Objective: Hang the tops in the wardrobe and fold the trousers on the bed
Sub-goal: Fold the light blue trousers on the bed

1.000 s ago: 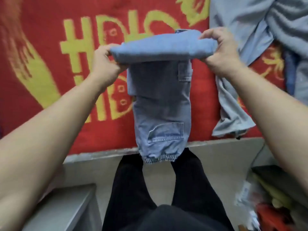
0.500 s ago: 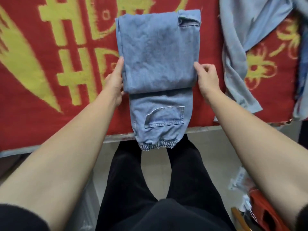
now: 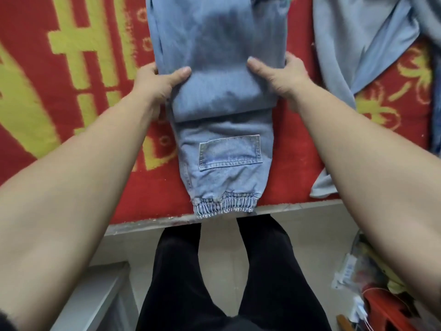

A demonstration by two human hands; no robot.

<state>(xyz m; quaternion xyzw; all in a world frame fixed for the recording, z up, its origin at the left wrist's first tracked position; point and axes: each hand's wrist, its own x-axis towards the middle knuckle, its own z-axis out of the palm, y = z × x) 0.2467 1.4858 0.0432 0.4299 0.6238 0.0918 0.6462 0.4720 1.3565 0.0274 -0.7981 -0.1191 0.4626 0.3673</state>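
Observation:
A pair of light blue denim trousers [image 3: 222,154] lies folded on the red and yellow bed cover [image 3: 78,96], with the elastic cuffs at the bed's near edge. My left hand [image 3: 157,84] grips the left side of the folded upper layer, thumb on top and fingers tucked underneath. My right hand [image 3: 279,77] grips the right side the same way. A patch pocket shows on the lower layer below the fold.
A pale grey-blue top [image 3: 358,44] lies crumpled on the bed to the right. The bed's edge [image 3: 298,206] runs across the middle. My legs in black trousers [image 3: 226,271] stand below. A grey cabinet [image 3: 95,295] sits lower left; clutter [image 3: 372,283] lies lower right.
The lifted fold was laid down flat onto the trousers. Both hands then moved from the fold's sides to gripping its near corners, thumbs on top.

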